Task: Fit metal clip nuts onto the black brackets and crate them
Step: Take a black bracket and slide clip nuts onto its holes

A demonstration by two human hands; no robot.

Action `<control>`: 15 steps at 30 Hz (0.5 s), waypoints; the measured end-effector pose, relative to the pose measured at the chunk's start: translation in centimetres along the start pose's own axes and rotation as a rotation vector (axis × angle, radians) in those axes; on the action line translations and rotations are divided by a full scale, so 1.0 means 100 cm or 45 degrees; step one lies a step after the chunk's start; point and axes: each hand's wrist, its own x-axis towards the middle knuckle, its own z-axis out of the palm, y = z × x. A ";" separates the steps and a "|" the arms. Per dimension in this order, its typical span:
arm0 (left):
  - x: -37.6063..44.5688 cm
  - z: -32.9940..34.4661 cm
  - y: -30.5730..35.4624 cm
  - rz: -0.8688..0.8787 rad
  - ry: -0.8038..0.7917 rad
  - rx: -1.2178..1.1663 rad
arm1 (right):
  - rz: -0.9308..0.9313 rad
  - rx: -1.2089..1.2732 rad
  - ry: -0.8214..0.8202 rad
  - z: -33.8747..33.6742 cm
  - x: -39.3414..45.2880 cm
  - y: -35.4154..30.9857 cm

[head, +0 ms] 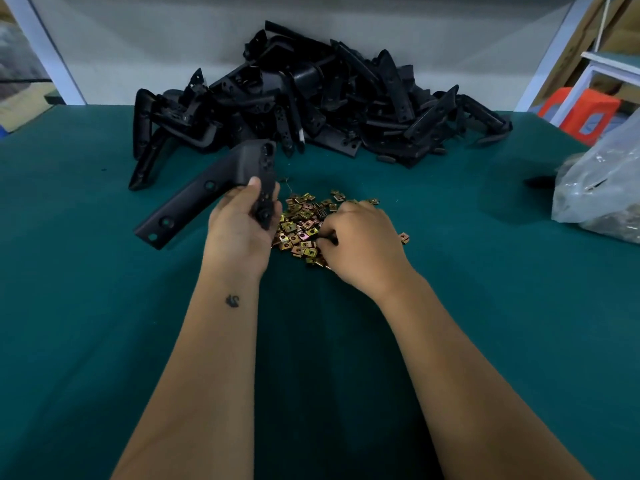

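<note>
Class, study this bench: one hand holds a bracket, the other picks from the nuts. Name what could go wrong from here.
1. The right hand digs into the loose clip nuts; it may scatter them or lift several.
2. The left hand grips the bracket by one end; the long end may dip or twist during fitting.
3. The bracket pile looks loosely stacked and could slide.

I can read no words, numbers, labels or brand names anywhere in front of me. The only mark I can make out is a small dark swan-shaped tattoo [232, 301] on the inside of my left forearm, near me, and it carries no lettering. The cardboard boxes [588, 39] at the far right show no print I can read.
</note>
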 end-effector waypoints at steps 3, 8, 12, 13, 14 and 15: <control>-0.001 0.003 -0.004 -0.012 -0.037 0.021 | 0.041 0.193 0.049 -0.001 0.000 0.001; -0.008 0.012 -0.018 -0.046 -0.177 0.117 | 0.346 0.834 0.267 -0.004 0.000 0.007; -0.015 0.021 -0.030 -0.096 -0.281 0.111 | 0.570 1.413 0.374 -0.011 0.001 0.014; -0.016 0.023 -0.032 -0.111 -0.299 0.107 | 0.603 1.541 0.379 -0.011 0.001 0.015; -0.017 0.024 -0.033 -0.126 -0.313 0.107 | 0.624 1.648 0.383 -0.012 0.001 0.016; -0.018 0.024 -0.034 -0.138 -0.321 0.109 | 0.634 1.731 0.388 -0.012 0.001 0.018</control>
